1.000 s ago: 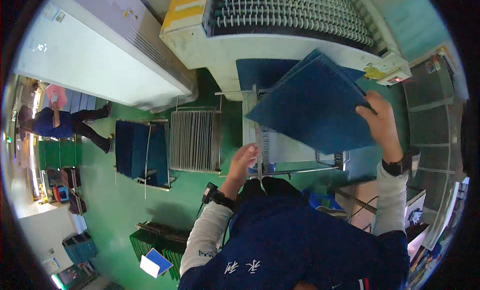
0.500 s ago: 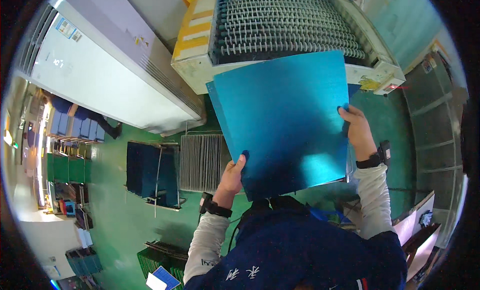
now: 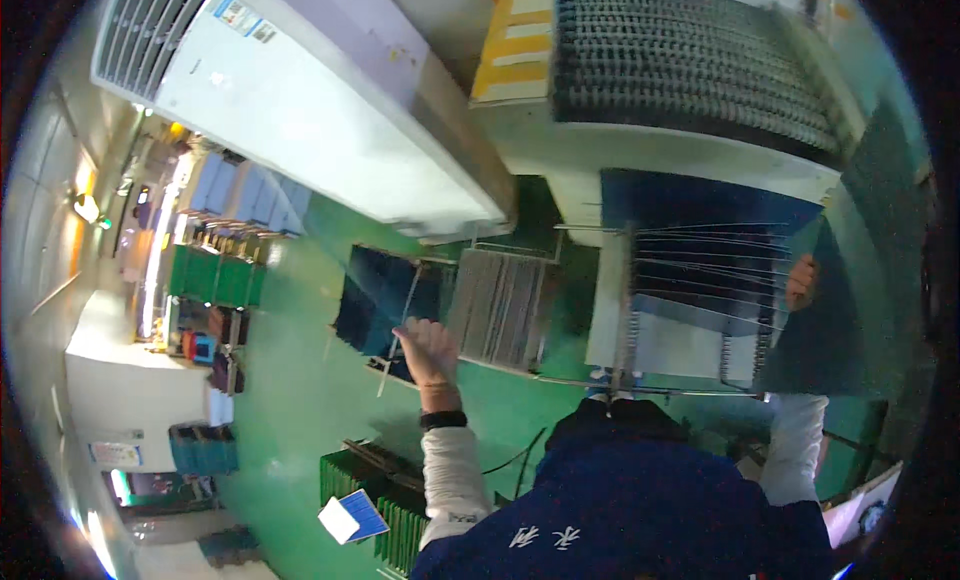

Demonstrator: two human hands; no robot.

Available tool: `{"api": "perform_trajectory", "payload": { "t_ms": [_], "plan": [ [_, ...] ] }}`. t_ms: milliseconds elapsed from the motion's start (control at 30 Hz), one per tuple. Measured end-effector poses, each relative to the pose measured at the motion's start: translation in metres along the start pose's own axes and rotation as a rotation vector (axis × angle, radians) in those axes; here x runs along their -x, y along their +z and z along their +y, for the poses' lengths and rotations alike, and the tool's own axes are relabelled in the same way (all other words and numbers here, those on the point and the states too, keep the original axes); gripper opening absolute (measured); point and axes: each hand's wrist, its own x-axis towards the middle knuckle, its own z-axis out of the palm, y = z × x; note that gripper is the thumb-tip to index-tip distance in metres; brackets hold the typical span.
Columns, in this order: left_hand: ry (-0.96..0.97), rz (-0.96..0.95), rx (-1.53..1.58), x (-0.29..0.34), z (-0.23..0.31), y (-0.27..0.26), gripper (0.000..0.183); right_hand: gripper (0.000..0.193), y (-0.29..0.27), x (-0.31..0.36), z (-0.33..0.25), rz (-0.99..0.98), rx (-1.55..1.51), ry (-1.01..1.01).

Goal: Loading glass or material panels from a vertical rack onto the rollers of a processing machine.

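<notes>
My right hand (image 3: pixel 801 283) is closed on the edge of a thin dark panel (image 3: pixel 850 310), tilted up at the right side and blurred. My left hand (image 3: pixel 430 352) is out at the left with fingers curled and thumb pressed in. From its thumb a thin bluish panel (image 3: pixel 352 265), seen nearly edge-on and faint, reaches up and left. Between the hands, in front of my body, stands a wire rack (image 3: pixel 622 310) with several thin dividers. A dark blue panel (image 3: pixel 690 202) lies at the rack's far side.
Beyond the rack is a roller conveyor (image 3: pixel 690 70) with yellow-striped edging. A tall white air conditioner (image 3: pixel 330 110) stands at the far left. On the green floor are a grey slotted rack (image 3: pixel 500 305), a rack of dark panels (image 3: pixel 385 290) and green racks (image 3: pixel 400 530) near my left arm.
The blue panels held together between both hands have come apart. My hands have spread wide, left hand leftward and right hand rightward, uncovering the wire rack. The view has shifted left.
</notes>
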Motion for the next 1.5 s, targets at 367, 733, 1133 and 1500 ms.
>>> {"api": "perform_trajectory", "payload": {
  "t_ms": [367, 733, 1133, 1500],
  "plan": [
    [0.124, -0.131, 0.691, -0.038, -0.050, 0.080, 0.008, 0.030, 0.014, -0.154, 0.172, 0.149, 0.020, 0.144],
    [-0.055, 0.073, 0.394, -0.028, -0.054, 0.049, 0.034, 0.030, 0.002, -0.141, 0.171, 0.310, -0.146, 0.118],
    [-0.166, 0.602, -0.588, -0.027, -0.034, 0.040, 0.054, 0.034, 0.089, -0.086, 0.119, 0.998, 0.398, -0.232],
    [-0.189, 0.523, -0.848, -0.067, -0.082, 0.125, 0.032, 0.039, 0.107, -0.070, -0.013, 1.390, 0.853, -0.440]
  ]
}}
